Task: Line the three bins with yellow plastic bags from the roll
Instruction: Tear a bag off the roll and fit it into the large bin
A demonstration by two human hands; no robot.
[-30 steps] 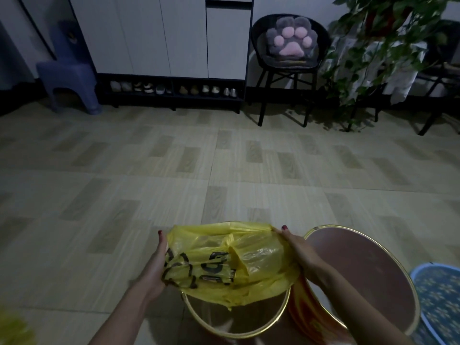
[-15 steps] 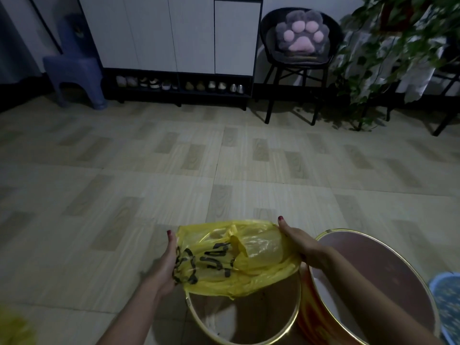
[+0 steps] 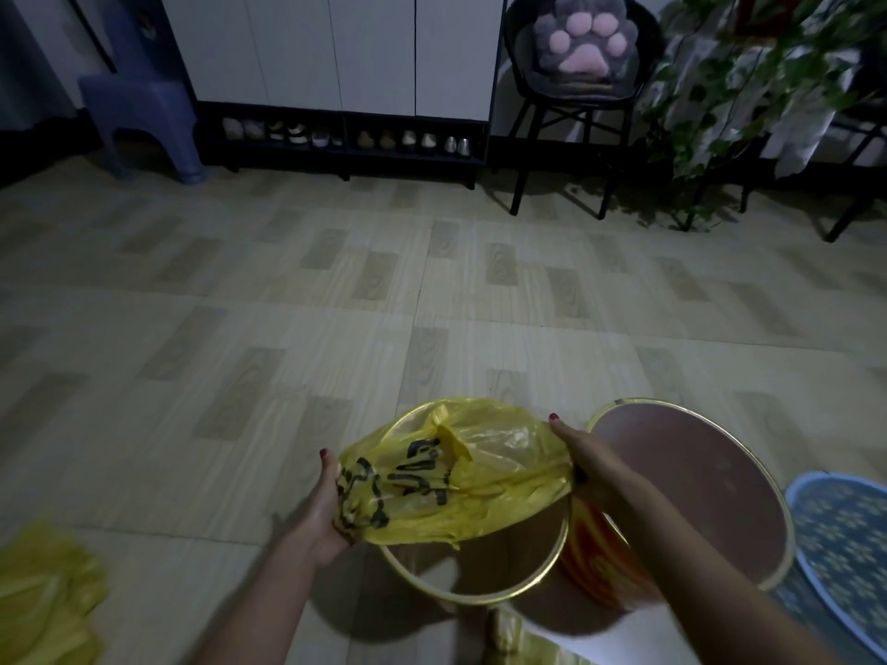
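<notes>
A yellow plastic bag (image 3: 480, 477) with black print is stretched over the mouth of a round gold-rimmed bin (image 3: 485, 592) on the floor. My left hand (image 3: 321, 511) grips the bag's left edge. My right hand (image 3: 590, 458) grips its right edge, over the gap between two bins. The bag covers the far part of the bin's opening; the near part is uncovered. A second, larger gold-rimmed bin (image 3: 696, 482) stands to the right, unlined. A blue patterned bin (image 3: 845, 544) is partly cut off at the far right. More yellow bag plastic (image 3: 43, 597) lies at the lower left.
Tiled floor stretches ahead. At the back stand a purple plastic stool (image 3: 139, 122), a white cabinet with a shoe shelf (image 3: 341, 136), a black chair with a paw cushion (image 3: 581, 64) and a leafy plant (image 3: 749, 88).
Both hands have carried the bag slightly away from me and lower over the bin. The bag's far edge now lies at the bin's far rim. The view has tilted down a little.
</notes>
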